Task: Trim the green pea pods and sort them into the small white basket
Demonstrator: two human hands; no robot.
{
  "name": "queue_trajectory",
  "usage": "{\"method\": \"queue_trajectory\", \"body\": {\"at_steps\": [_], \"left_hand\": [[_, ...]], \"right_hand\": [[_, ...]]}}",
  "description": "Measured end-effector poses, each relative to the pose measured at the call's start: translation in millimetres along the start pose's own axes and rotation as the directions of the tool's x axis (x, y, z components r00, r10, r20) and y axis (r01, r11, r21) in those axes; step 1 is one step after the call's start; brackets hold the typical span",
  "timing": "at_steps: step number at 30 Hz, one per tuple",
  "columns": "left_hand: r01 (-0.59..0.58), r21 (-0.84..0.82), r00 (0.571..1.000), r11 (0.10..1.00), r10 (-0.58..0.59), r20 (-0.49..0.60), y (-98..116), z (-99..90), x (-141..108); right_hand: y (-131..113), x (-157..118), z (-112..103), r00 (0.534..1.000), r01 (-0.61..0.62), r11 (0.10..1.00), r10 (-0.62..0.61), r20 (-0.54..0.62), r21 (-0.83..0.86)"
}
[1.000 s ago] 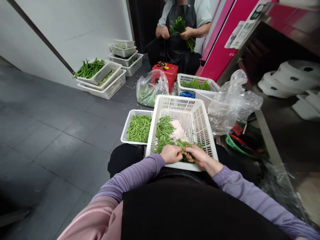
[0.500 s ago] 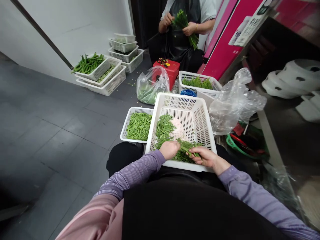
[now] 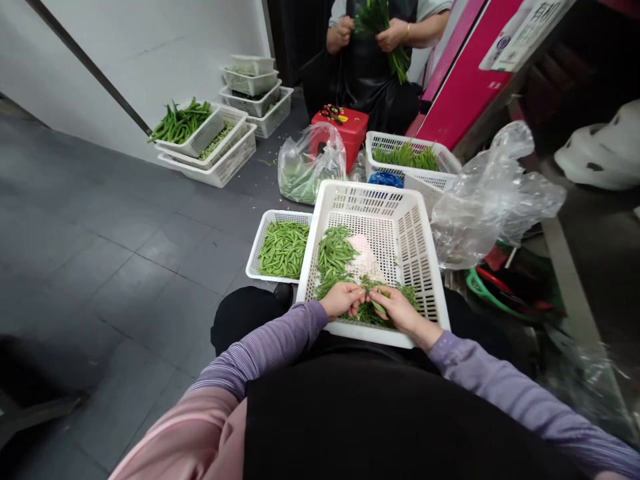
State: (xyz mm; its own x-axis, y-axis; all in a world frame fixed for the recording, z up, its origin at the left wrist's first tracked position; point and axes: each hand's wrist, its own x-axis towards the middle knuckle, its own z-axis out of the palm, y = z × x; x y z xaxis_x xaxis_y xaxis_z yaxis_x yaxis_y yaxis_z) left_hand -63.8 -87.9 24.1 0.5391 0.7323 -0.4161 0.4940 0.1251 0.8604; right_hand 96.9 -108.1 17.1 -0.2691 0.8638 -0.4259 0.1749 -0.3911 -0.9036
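As RH (image 3: 396,309) holds pods (image 3: 381,300) – LH (image 3: 344,299) beside, bskt (image 3: 375,337) below

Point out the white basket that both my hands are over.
The large basket directly in front of you: your left hand and right hand are over its near end. No hand is over the smaller basket of green pods beside it.

Lg basket (image 3: 370,334) — smooth plastic; clr bag (image 3: 477,210) — crinkly, v. glossy; sleeves (image 3: 267,348) matt cloth.

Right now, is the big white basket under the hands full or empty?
Partly full: the big white basket has green pods at left, loose greens nearest, but bare mesh toward the far end.
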Motion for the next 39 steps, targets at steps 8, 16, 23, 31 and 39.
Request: {"method": "queue_trajectory", "body": {"at_steps": [8,16,23,31,39], "left_hand": [[-0.054,0.612,0.966,0.789,-0.113,0.231,1,18.3,-12],[-0.123,0.704,0.969,0.700,-0.067,0.237,-6,31.6,-24],[-0.075,0.715,0.981,0.695,-0.075,0.176,-12,27.0,-25],[-0.015,0.710,1.000,0.704,-0.006,0.027,-6,12.6,-20],[-0.167,0.448,0.972,0.878,0.223,-0.077,7,17.7,-17]], "right_hand": [[3,29,-39,0.748,0.081,0.899,0.231,-0.622,0.430],[-11,55,12,0.975,0.197,0.591,-0.200,0.094,-0.782],[-7,81,69,0.810,0.585,-0.082,0.003,0.587,-0.807],[9,56,9,0.999,-0.008,0.689,-0.030,-0.040,-0.725],[-4,-9,-10,0.965,-0.261,0.739,0.207,0.160,0.621]]}}
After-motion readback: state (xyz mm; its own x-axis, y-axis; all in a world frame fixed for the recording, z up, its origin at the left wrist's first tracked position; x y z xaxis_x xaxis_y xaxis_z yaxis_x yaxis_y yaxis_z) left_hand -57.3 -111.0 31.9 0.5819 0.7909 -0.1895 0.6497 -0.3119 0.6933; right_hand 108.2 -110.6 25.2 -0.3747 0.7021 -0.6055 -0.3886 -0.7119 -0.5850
